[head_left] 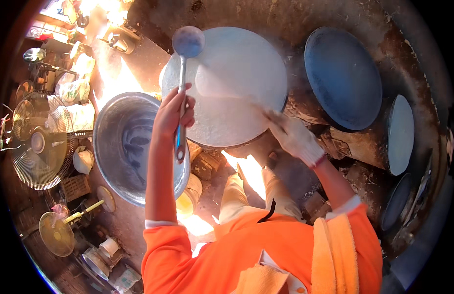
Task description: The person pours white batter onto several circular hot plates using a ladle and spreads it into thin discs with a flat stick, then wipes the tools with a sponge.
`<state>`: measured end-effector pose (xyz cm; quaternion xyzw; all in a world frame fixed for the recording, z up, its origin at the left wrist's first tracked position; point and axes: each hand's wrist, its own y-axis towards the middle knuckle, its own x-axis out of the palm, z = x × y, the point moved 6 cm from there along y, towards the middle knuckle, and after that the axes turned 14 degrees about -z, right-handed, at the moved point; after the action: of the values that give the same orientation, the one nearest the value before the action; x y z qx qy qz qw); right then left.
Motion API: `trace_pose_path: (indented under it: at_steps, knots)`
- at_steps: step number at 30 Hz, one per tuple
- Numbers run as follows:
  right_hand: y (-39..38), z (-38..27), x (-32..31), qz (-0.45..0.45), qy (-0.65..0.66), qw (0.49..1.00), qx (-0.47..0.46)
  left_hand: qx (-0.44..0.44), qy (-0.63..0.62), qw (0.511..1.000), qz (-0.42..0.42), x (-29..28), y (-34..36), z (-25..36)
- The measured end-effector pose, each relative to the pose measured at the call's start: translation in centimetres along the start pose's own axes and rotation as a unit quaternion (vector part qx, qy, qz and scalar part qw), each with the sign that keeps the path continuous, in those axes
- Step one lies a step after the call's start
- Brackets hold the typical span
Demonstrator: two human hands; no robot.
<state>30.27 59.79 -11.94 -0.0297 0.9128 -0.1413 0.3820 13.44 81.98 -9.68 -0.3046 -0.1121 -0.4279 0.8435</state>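
Note:
My left hand (173, 113) is wrapped round the handle of a metal ladle (188, 42), its round bowl raised over the left edge of a large round pan (236, 73). A thin whitish layer covers this pan, with a paler patch left of its middle. My right hand (294, 139), in a white knitted glove, reaches to the pan's right edge. Motion smears its fingers, so I cannot tell whether they touch the layer or hold anything. Just left of the pan stands a wide metal basin (105, 147), partly behind my left forearm; its inside looks wet.
To the right, a dark round pan (342, 78), a pale one (402, 134) and another dark one (397, 201) sit along a curved row. At the left are a caged standing fan (38, 142), a yellowish round fan (56, 234) and a pale bucket (190, 196). Bright glare fills the upper left.

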Motion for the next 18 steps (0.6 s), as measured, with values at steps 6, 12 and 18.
trace_pose_path:
  at_steps: [6, 12, 18]
  knots:
    - [-4.7, 0.1, 4.5, 0.02, 0.196, 0.964, 0.179, -0.051, 0.116, 0.991, 0.05, -1.9, -4.8, -1.9]
    - [-0.1, -2.6, 10.8, 0.167, 0.222, 0.959, 0.06, -0.09, 0.136, 0.987, 0.01, -1.9, -11.2, -4.3]
    - [0.2, -5.3, 16.6, -0.083, -0.054, 0.972, 0.215, -0.063, 0.063, 0.994, 0.056, 0.8, -13.3, -9.5]
